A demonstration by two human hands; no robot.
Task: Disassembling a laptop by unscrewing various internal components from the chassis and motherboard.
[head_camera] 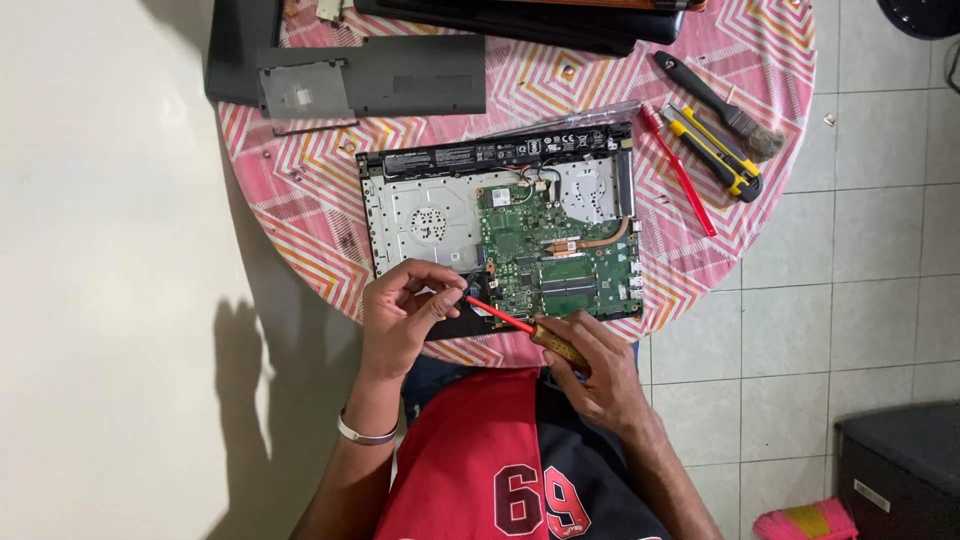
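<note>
Head view: the right hand (600, 375) is closed around the amber handle of a screwdriver (525, 328), whose red shaft slants up and left to a tip at the lower left corner of the open laptop base (500, 230). The left hand (405, 315) hovers at that same corner, fingers curled with thumb and forefinger pinched close together right at the screwdriver tip; whether they grip a small screw or only steady the spot is too small to tell. A silvery bracelet sits on the left wrist.

The laptop base lies bottom-up on the round bench (300, 210) under a pink zigzag cloth, its green motherboard (555, 255), copper heat pipe and fan exposed. Farther back rest the removed dark bottom cover (370, 80) and another dark laptop shell. To the right lie a second red screwdriver (680, 170), a yellow-and-black utility knife (715, 150) and a black-handled brush (720, 105).

The risk, as I judge it: the tip could slip off the screw head and gouge the board just beside it, or a loosened screw could drop from the fingers and roll off the near edge of the bench onto the tiled floor.
</note>
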